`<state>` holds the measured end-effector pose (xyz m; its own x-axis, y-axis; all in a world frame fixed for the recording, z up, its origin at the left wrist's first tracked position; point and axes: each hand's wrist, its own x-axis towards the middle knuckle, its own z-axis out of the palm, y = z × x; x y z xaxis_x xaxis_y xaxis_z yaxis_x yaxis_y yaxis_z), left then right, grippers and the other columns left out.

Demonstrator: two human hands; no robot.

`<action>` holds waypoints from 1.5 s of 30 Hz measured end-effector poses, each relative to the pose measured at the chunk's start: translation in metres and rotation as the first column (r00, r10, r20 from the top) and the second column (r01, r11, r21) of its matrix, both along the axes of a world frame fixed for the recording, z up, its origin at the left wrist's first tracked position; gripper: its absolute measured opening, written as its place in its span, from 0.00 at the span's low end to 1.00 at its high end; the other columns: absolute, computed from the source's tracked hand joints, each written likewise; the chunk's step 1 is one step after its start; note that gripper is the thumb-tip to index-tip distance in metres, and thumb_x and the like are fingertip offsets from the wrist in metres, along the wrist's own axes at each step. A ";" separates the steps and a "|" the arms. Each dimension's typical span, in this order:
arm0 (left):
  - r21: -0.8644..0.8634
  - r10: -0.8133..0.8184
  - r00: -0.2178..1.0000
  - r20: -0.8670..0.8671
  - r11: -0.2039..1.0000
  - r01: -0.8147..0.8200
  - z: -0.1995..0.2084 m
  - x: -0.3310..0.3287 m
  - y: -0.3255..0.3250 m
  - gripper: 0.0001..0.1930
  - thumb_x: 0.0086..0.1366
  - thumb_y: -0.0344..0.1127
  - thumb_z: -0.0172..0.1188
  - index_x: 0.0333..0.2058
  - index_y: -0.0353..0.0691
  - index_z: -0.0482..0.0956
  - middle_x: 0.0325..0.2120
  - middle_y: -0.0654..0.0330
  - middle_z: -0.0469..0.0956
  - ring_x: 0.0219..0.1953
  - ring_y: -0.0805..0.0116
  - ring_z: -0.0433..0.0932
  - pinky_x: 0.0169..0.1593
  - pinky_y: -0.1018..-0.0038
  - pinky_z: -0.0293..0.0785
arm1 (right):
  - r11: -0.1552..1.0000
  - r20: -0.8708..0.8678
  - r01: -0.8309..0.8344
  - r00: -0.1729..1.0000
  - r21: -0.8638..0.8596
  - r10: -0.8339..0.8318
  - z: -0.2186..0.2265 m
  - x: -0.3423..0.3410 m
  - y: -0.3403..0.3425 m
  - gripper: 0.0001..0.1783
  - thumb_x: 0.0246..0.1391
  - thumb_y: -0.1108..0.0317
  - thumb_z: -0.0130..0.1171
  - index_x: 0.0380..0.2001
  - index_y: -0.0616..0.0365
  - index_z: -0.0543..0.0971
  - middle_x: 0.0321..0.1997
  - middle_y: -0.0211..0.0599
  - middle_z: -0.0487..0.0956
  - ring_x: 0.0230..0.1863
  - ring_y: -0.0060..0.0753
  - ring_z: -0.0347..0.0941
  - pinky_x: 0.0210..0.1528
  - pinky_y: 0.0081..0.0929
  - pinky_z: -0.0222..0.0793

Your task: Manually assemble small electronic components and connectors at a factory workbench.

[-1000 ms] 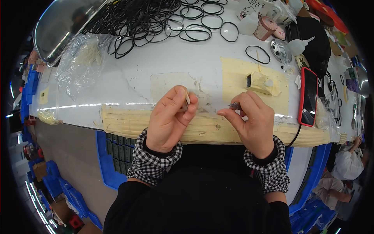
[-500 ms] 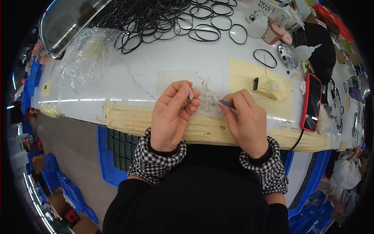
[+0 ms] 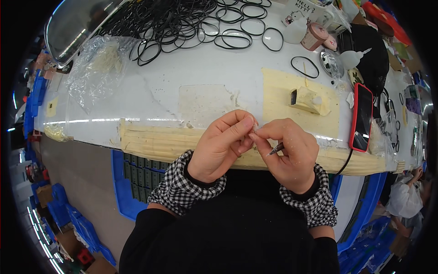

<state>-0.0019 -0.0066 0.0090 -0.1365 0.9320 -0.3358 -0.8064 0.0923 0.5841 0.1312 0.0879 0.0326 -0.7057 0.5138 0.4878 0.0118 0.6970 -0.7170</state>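
Above the taped front edge of the table, my left hand (image 3: 223, 147) and my right hand (image 3: 292, 153) meet at the fingertips. The left thumb and fingers pinch something too small and covered to name. Closed around a small dark pointed tool (image 3: 276, 148), my right hand has its tip pointing down and left below the fingers, while thumb and forefinger pinch beside the left fingertips. Pale crumbs (image 3: 235, 99) lie on the table just beyond the hands, near a faint rectangular sheet (image 3: 198, 101).
Black rubber rings (image 3: 182, 23) pile up at the back. A clear plastic bag (image 3: 98, 68) lies at left. On yellow tape (image 3: 273, 91) sits a tape-wrapped block (image 3: 310, 101). A red-cased phone (image 3: 362, 118) with a cable lies at right; blue crates (image 3: 122, 192) stand below the table.
My hands have come together and nearer to me; they were apart. The dark tool now points downward inside my right hand instead of out from the fingertips. Fewer pale strips show on the table.
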 end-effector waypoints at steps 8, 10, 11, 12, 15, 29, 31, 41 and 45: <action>0.074 -0.095 0.995 -0.006 0.993 0.095 -0.003 -0.008 -0.003 0.11 0.69 0.40 0.49 0.31 0.40 0.72 0.24 0.70 0.68 0.24 0.83 0.62 0.28 0.86 0.58 | 0.994 0.244 0.028 0.968 0.107 -0.054 -0.003 0.004 0.008 0.22 0.43 0.49 0.65 0.25 0.57 0.71 0.20 0.32 0.70 0.19 0.33 0.70 0.19 0.25 0.64; 0.043 -0.097 0.995 -0.005 0.994 0.097 -0.002 -0.006 -0.004 0.11 0.69 0.40 0.49 0.31 0.40 0.71 0.23 0.70 0.68 0.24 0.83 0.61 0.28 0.86 0.57 | 0.994 0.261 0.039 0.963 0.100 -0.064 -0.007 0.003 0.006 0.22 0.45 0.48 0.63 0.23 0.56 0.69 0.19 0.31 0.69 0.18 0.34 0.69 0.18 0.27 0.62; 0.027 -0.098 0.995 -0.004 0.995 0.098 -0.001 -0.005 -0.004 0.11 0.69 0.40 0.49 0.31 0.40 0.71 0.23 0.70 0.68 0.24 0.83 0.61 0.28 0.86 0.57 | 0.993 0.280 0.032 0.958 0.110 -0.062 -0.007 0.003 0.006 0.22 0.46 0.48 0.62 0.23 0.56 0.69 0.19 0.31 0.69 0.18 0.34 0.69 0.18 0.27 0.62; 0.028 -0.107 0.994 0.002 0.994 0.107 0.000 -0.005 -0.004 0.11 0.69 0.40 0.49 0.31 0.40 0.71 0.23 0.70 0.68 0.24 0.83 0.61 0.28 0.87 0.57 | 0.993 0.298 0.025 0.953 0.119 -0.060 -0.007 0.003 0.005 0.21 0.46 0.49 0.62 0.23 0.55 0.69 0.18 0.31 0.68 0.18 0.34 0.69 0.19 0.28 0.62; 0.035 -0.129 0.992 0.011 0.991 0.129 0.002 -0.007 -0.004 0.11 0.70 0.39 0.49 0.31 0.40 0.71 0.23 0.70 0.68 0.24 0.83 0.62 0.28 0.87 0.57 | 0.992 0.323 0.021 0.944 0.126 -0.061 -0.006 0.003 0.004 0.21 0.47 0.48 0.60 0.23 0.54 0.69 0.18 0.31 0.67 0.18 0.35 0.68 0.18 0.29 0.62; 0.051 -0.119 0.990 -0.077 0.991 0.123 -0.001 -0.010 -0.007 0.09 0.69 0.38 0.50 0.32 0.39 0.72 0.24 0.69 0.68 0.25 0.84 0.63 0.27 0.88 0.58 | 0.990 0.379 0.004 0.924 0.140 -0.057 -0.005 0.005 0.004 0.21 0.47 0.47 0.59 0.22 0.53 0.70 0.17 0.31 0.67 0.17 0.37 0.68 0.18 0.30 0.61; 0.045 -0.116 0.990 -0.082 0.992 0.120 0.000 -0.010 -0.007 0.09 0.69 0.38 0.50 0.32 0.39 0.72 0.24 0.69 0.68 0.25 0.83 0.63 0.28 0.87 0.58 | 0.992 0.372 0.018 0.926 0.128 -0.065 -0.005 0.004 0.004 0.21 0.47 0.47 0.59 0.22 0.54 0.70 0.17 0.31 0.67 0.18 0.36 0.68 0.18 0.30 0.62; -0.015 0.224 0.971 -0.081 0.974 -0.226 0.002 -0.022 -0.008 0.10 0.68 0.35 0.48 0.42 0.34 0.71 0.36 0.57 0.76 0.35 0.73 0.73 0.39 0.80 0.72 | 0.972 0.277 0.209 0.933 0.106 -0.231 -0.020 0.003 0.016 0.08 0.47 0.68 0.63 0.27 0.56 0.73 0.25 0.33 0.72 0.21 0.35 0.71 0.22 0.28 0.65; 0.023 0.295 0.955 -0.022 0.955 -0.295 -0.002 -0.027 -0.010 0.12 0.68 0.33 0.47 0.46 0.33 0.70 0.36 0.57 0.74 0.37 0.73 0.73 0.41 0.80 0.72 | 0.976 0.322 0.164 0.925 0.142 -0.202 -0.027 -0.011 0.006 0.07 0.47 0.70 0.62 0.29 0.55 0.73 0.28 0.33 0.71 0.22 0.37 0.72 0.23 0.30 0.66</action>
<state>-0.0285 -0.0168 0.0071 -0.4144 0.8554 -0.3108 -0.7812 -0.1592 0.6036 0.1202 0.0941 0.0058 -0.7360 0.6056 0.3027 0.3708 0.7346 -0.5682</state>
